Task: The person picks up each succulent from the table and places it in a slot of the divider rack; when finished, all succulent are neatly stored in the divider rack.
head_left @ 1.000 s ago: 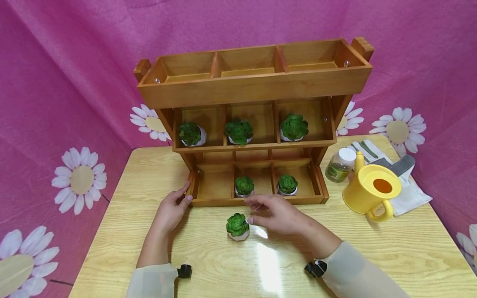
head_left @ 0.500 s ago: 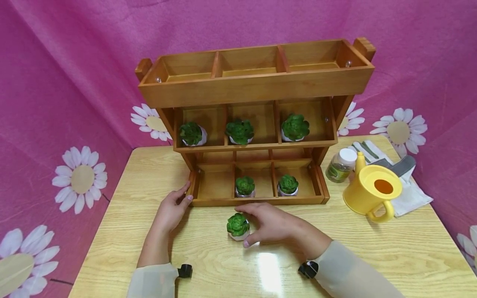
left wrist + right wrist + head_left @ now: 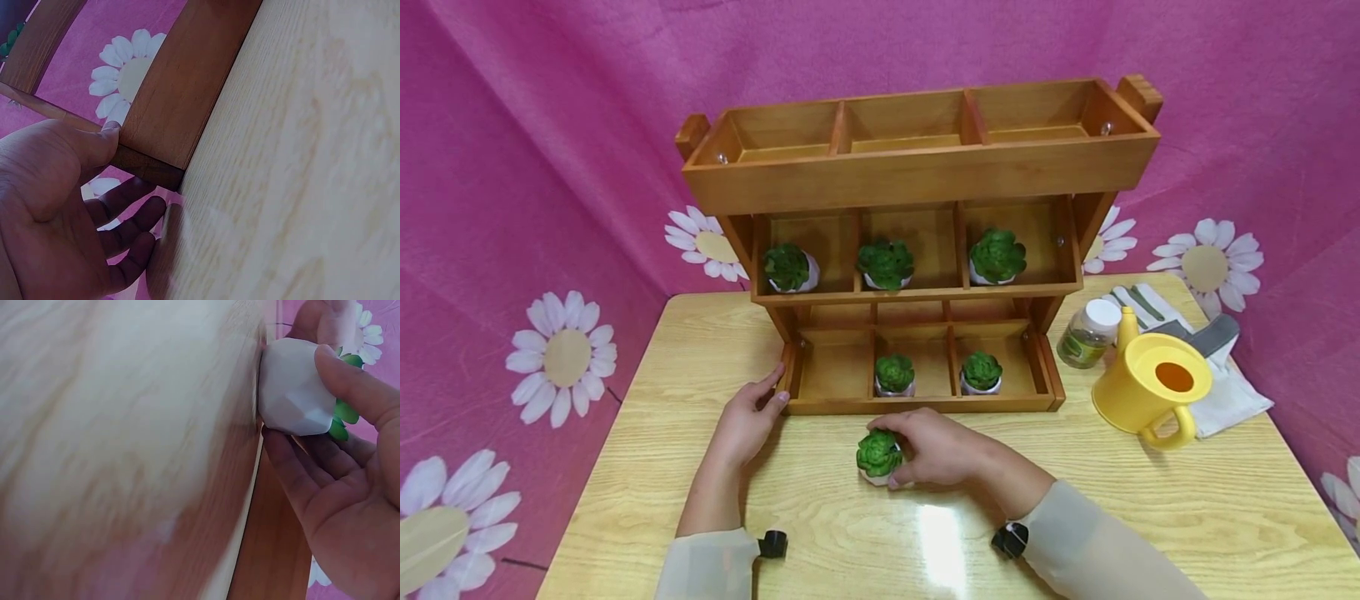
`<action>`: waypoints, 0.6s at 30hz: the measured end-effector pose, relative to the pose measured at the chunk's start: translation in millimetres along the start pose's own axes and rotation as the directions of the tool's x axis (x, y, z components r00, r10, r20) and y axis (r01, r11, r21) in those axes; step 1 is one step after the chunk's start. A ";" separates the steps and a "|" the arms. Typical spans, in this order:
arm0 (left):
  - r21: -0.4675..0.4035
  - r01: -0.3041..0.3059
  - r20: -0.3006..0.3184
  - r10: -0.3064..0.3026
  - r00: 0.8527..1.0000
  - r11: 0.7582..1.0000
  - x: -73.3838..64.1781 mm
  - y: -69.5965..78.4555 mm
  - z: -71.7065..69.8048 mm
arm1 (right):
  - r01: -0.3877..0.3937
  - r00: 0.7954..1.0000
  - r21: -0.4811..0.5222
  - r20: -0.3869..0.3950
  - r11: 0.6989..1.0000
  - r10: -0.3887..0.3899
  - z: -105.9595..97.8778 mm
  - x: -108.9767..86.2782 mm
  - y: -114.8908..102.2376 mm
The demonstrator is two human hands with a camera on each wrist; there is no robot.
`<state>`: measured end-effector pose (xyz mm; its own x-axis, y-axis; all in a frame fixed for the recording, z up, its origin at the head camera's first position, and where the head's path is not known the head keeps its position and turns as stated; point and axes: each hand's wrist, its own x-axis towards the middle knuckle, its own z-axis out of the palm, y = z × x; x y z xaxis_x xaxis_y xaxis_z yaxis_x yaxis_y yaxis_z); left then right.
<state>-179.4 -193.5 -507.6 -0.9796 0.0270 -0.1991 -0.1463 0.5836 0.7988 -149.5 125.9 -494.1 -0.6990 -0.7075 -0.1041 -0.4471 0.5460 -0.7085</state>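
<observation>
A small artificial succulent (image 3: 878, 453) in a white faceted pot (image 3: 294, 390) stands upright on the table before the wooden plant shelf (image 3: 917, 177). My right hand (image 3: 938, 448) curls round this pot from the right, thumb on its near side and fingers on its far side. With thumb and fingers, my left hand (image 3: 747, 423) holds the front left corner of the shelf's bottom tier; part of the fingers is hidden behind the wood in the left wrist view. Two more succulents sit in the bottom tier's middle (image 3: 895, 375) and right compartments.
The shelf's middle tier holds three potted succulents, one of them in its centre (image 3: 886, 264). To the right are a lidded jar (image 3: 1087, 335), a yellow watering can (image 3: 1138, 392) and grey-white gloves (image 3: 1228, 400). Pink floral cloth (image 3: 512, 167) surrounds the table (image 3: 820, 533).
My right hand has moved slightly left and toward me, and its fingers have closed round the front succulent's pot. My left hand stays at the shelf's corner.
</observation>
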 end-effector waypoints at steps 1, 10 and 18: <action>0.001 -0.002 0.000 0.002 1.000 1.000 -0.1 0.0 -0.1 | 0.004 1.000 0.002 -0.004 1.000 -0.004 0.1 0.4 0.2; 0.006 -0.011 -0.001 0.011 1.000 1.000 -0.9 0.7 0.3 | -0.001 0.999 0.009 -0.037 1.000 0.001 -2.0 1.7 -4.0; 0.001 -0.009 -0.007 0.009 1.000 1.000 -0.9 0.7 0.5 | 0.001 0.995 0.018 -0.103 1.000 0.001 -10.8 9.1 -16.1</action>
<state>-178.6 -192.8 -507.2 -0.9818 0.0263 -0.1881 -0.1376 0.5844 0.7997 -154.7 115.5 -476.0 -0.7532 -0.6570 -0.0324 -0.4379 0.5375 -0.7207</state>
